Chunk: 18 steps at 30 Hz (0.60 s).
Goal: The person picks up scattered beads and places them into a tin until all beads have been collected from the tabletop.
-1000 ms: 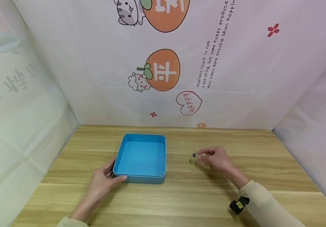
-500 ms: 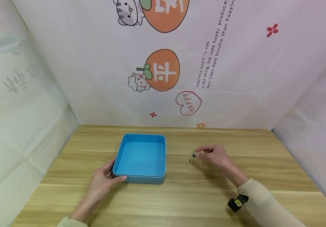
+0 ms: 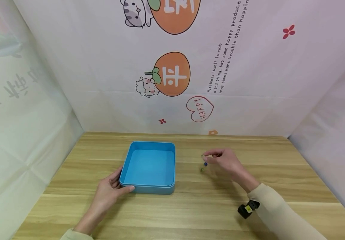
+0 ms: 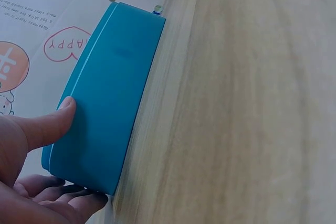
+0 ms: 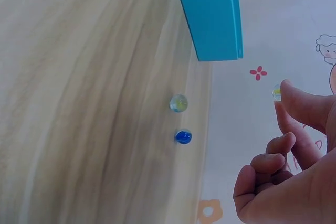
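Observation:
My left hand [image 3: 107, 190] grips the near-left corner of a blue open-topped box [image 3: 152, 190]. Its thumb lies on the front wall and its fingers are at the left side, as the left wrist view shows too. To the right of the box, my right hand [image 3: 227, 163] pinches a clear marble [image 5: 276, 92] with a yellowish inside between thumb and index finger, raised off the table. Its other fingers are curled in. Below that hand, a blue marble [image 5: 183, 136] and a clear yellow-green marble [image 5: 178, 103] lie on the table, close together.
The wood-grain table [image 3: 190, 213] reaches back to a white printed sheet [image 3: 115, 110]. More white sheeting hangs at both sides. A black device [image 3: 245, 210] is strapped at the right wrist.
My right hand has lifted the pinched marble and moved slightly up and left, away from the two marbles on the table. The left hand and the box have stayed put.

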Motion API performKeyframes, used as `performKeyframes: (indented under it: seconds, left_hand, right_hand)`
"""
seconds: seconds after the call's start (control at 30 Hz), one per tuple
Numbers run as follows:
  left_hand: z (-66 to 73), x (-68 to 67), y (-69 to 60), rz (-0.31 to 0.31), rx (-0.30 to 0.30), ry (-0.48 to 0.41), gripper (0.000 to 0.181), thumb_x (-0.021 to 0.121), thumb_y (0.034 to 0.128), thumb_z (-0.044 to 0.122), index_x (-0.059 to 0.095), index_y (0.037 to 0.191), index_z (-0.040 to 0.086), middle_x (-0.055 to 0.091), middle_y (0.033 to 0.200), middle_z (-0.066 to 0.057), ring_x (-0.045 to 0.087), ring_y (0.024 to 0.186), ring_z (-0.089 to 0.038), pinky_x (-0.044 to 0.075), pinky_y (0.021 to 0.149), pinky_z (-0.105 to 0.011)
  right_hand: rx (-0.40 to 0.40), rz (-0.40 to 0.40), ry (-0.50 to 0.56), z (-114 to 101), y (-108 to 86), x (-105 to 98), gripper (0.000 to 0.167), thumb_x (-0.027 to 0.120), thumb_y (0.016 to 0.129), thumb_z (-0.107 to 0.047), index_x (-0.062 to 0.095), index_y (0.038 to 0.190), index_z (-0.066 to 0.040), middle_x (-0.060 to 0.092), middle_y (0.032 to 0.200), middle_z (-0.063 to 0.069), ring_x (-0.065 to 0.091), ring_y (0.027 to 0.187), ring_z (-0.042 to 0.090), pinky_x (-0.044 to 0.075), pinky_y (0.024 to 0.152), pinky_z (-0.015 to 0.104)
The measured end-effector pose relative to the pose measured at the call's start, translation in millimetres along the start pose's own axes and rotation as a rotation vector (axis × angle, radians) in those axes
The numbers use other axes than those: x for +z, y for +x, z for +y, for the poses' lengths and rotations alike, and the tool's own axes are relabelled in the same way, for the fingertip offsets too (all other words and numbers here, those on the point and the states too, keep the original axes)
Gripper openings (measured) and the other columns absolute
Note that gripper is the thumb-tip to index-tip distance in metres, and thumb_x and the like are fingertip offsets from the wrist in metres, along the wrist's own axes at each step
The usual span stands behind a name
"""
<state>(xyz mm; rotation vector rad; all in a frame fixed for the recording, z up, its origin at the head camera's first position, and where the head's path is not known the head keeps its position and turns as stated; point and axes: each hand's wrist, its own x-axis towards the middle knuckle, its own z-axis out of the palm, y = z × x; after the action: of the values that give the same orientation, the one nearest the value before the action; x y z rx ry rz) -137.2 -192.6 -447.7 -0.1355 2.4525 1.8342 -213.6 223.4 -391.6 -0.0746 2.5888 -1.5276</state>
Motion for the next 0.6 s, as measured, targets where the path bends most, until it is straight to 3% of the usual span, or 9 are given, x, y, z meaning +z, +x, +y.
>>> performKeyframes:
  seconds: [0.13, 0.43, 0.6]
  left_hand:
    - [0.1, 0.3, -0.3, -0.001, 0.004, -0.006, 0.097, 0.091, 0.0863, 0.014, 0.033, 0.163, -0.002, 0.029, 0.166, -0.026, 0.035, 0.149, -0.042, 0.044, 0.112, -0.046]
    - [1.2, 0.3, 0.2, -0.005, 0.006, -0.017, 0.098, 0.091, 0.0862, 0.014, 0.032, 0.163, -0.002, 0.029, 0.166, -0.026, 0.035, 0.149, -0.042, 0.044, 0.112, -0.046]
    - [0.0, -0.1, 0.1, -0.005, 0.007, -0.015, 0.098, 0.090, 0.0863, 0.013, 0.032, 0.163, -0.002, 0.029, 0.166, -0.026, 0.035, 0.149, -0.042, 0.044, 0.112, -0.045]
  right_hand:
    - [-0.006, -0.012, 0.006, -7.1, 0.7, 1.5, 0.028, 0.082, 0.096, -0.027, 0.081, 0.116, -0.007, 0.068, 0.128, 0.011, 0.052, 0.105, 0.025, 0.046, 0.090, 0.038]
    - [-0.009, -0.021, 0.008, -17.0, 6.8, 7.1, 0.028, 0.081, 0.096, -0.026, 0.080, 0.115, -0.006, 0.072, 0.108, 0.007, 0.051, 0.094, 0.022, 0.044, 0.084, 0.037]
    - [-0.011, -0.027, 0.014, -22.3, 9.0, 11.0, 0.028, 0.082, 0.096, -0.026, 0.080, 0.115, -0.006, 0.074, 0.109, 0.006, 0.054, 0.095, 0.024, 0.046, 0.086, 0.038]
